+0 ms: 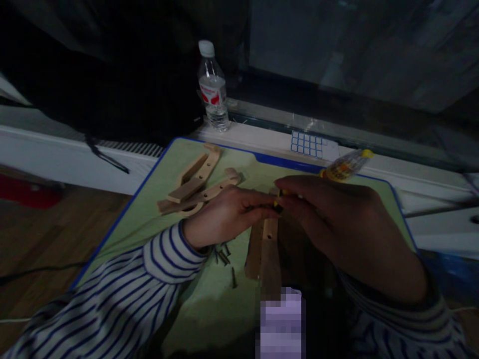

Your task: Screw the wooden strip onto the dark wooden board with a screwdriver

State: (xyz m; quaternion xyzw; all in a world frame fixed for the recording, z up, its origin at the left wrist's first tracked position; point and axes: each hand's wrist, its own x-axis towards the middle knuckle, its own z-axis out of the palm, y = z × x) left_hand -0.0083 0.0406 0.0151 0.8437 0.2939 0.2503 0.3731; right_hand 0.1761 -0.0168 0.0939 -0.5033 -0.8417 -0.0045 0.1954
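My left hand (224, 214) reaches over the board with thumb and forefinger closed at a small yellow-and-black thing (277, 201). From the other side, my right hand (333, 219) pinches the same thing. It sits at the far end of a wooden strip (270, 232) with a hole in it; its kind is hard to make out. Beneath the strip lies a brown block (254, 259), its right part in deep shadow. Several screws (223, 257) lie left of the block, one of them (234, 277) nearer me.
Pale wooden pieces with holes (198, 182) lie on the green, blue-edged tabletop (149, 244). A water bottle (213, 92) stands on the white ledge by the window. Beyond my right hand is a clear, yellow-tipped bottle (340, 167), near a blue-gridded sheet (307, 144).
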